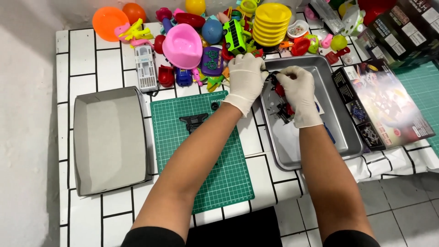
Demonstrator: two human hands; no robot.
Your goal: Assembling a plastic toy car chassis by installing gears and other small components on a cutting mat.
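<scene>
Both my hands wear white gloves and reach over a metal tray point(297, 151) at the right. My left hand point(246, 80) and my right hand point(299, 93) pinch a small black and red part point(275, 82) between them, just above the tray's far end. More small red and black parts point(284, 110) lie in the tray under my right hand. A black toy chassis piece point(194, 122) rests on the green cutting mat point(219, 174), left of my left forearm. What exactly each set of fingers grips is partly hidden.
A grey box lid point(109, 139) lies at the left. Many coloured plastic toys fill the table's back: a pink potty point(184, 45), stacked yellow bowls point(272, 23), a green toy vehicle point(235, 35), an orange ball point(109, 22). A printed kit box point(384, 105) sits right of the tray.
</scene>
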